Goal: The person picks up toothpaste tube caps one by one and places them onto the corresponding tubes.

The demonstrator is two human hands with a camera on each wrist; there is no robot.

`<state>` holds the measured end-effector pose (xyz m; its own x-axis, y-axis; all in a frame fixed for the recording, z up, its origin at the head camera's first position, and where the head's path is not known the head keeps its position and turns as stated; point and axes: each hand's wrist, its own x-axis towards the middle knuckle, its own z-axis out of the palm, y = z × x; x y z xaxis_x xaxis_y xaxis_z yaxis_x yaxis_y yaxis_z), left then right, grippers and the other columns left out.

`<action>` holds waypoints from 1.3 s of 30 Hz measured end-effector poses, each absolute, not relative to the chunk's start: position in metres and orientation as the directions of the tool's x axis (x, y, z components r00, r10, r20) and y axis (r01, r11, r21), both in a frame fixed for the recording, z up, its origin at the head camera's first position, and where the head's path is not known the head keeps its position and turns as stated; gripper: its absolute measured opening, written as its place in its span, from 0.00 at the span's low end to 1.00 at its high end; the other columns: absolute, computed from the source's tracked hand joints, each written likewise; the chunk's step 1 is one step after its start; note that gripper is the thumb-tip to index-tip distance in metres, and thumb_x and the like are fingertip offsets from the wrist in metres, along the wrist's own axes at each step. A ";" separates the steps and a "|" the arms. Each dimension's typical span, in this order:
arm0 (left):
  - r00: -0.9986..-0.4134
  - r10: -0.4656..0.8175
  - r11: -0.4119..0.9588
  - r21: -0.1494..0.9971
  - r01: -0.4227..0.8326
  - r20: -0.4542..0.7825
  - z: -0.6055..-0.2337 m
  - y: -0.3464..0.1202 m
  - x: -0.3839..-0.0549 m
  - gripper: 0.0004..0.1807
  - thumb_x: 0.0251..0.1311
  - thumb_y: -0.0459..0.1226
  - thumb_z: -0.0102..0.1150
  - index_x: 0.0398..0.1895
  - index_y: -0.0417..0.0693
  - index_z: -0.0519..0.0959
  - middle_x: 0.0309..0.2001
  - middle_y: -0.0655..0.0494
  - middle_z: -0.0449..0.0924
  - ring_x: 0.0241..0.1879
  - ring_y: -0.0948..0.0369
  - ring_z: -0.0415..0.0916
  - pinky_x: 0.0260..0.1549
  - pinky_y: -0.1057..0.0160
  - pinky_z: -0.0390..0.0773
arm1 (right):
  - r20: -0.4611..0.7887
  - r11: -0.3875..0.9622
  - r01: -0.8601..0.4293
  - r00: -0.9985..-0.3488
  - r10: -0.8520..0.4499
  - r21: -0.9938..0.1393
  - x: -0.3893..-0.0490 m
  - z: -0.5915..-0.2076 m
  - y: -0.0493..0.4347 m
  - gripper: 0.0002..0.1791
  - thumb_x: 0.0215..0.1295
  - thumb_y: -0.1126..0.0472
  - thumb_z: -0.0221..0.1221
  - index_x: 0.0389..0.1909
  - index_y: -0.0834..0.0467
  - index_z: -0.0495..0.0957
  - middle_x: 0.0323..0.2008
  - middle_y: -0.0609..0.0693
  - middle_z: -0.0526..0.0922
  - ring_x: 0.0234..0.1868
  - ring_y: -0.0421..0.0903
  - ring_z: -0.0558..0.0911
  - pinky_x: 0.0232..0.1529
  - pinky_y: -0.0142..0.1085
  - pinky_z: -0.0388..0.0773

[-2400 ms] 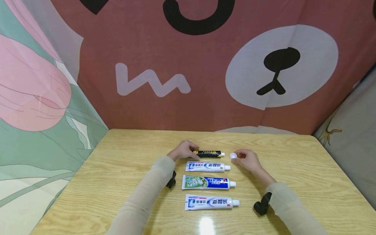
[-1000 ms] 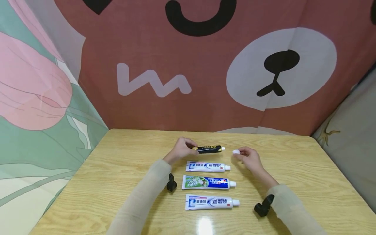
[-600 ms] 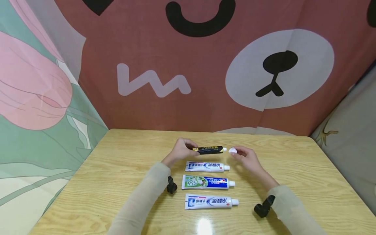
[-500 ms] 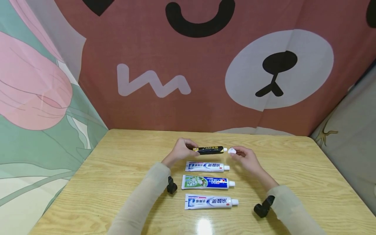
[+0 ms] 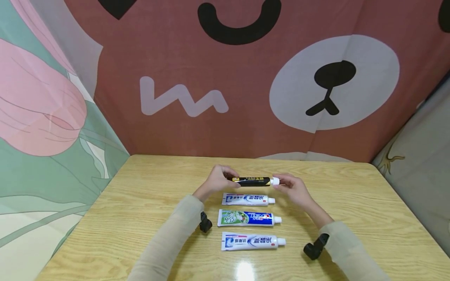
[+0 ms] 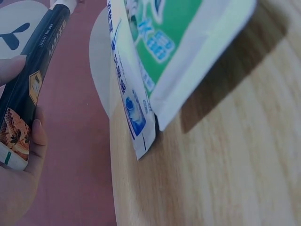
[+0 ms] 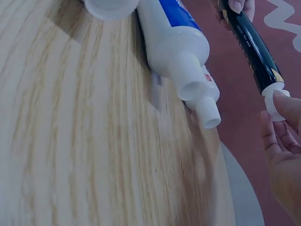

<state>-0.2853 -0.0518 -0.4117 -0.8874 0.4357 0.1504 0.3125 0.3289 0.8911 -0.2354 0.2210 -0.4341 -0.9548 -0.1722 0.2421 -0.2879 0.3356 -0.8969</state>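
Observation:
A black toothpaste tube is held level above the far part of the table, its nozzle end pointing right. My left hand grips its flat tail end, thumb on one side and fingers on the other, as the left wrist view shows. At the nozzle sits a white cap, which my right hand pinches between thumb and fingers. In the right wrist view the cap covers the nozzle tip and stands slightly tilted against the tube's white shoulder.
Nearer than the black tube, a white-blue toothpaste tube, a green-and-blue one and another white-blue one lie in a column on the wooden table, capped ends to the right. A patterned cloth hangs behind the table.
The black tube was lifted off the table by my left hand. My right hand has brought the white cap leftward from a gap beside the nozzle onto it. The other tubes lie still.

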 end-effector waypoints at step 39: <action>-0.840 0.496 0.252 0.889 0.382 0.221 -0.391 -0.052 -0.267 0.14 0.38 0.28 0.71 0.33 0.35 0.82 0.34 0.50 0.79 0.29 0.62 0.73 0.27 0.66 0.74 | 0.070 0.380 -0.084 -0.996 -0.050 -0.921 -0.226 -0.416 0.212 0.33 0.68 0.46 0.46 0.08 0.64 0.68 0.08 0.50 0.69 0.13 0.41 0.65 0.15 0.30 0.60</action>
<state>-0.2672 -0.0520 -0.3909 -0.8397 0.4962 0.2208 0.3825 0.2516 0.8891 -0.2264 0.2120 -0.4160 -0.9963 -0.0501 0.0698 -0.0836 0.3796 -0.9214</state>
